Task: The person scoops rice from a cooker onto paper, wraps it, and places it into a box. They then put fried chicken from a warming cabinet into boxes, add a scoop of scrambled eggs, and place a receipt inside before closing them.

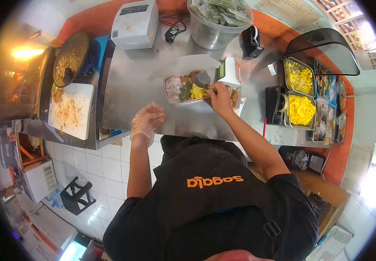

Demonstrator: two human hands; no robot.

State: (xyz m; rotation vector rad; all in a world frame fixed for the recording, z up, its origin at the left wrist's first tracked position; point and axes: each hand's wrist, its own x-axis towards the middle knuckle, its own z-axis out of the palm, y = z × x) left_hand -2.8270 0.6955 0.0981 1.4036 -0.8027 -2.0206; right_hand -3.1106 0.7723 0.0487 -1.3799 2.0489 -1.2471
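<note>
An open food box (178, 101) lies on the steel counter (131, 82), holding rice in printed paper, a green leaf, yellow egg and brown pieces. My right hand (219, 99) is closed at the box's front edge, its fingers pinched by the egg, and what they hold is too small to make out. A dark round cup (202, 78) sits in the box just behind those fingers. My left hand (148, 118), in a clear plastic glove, hovers at the counter's front edge left of the box, fingers apart and holding nothing.
A label printer (135, 26) and a tub of green packets (216, 37) stand at the back. Two containers of yellow egg (301, 109) are on the right, beside a black holder (275, 104). A white cutting board (71, 111) and a stone mortar (72, 58) are at the left.
</note>
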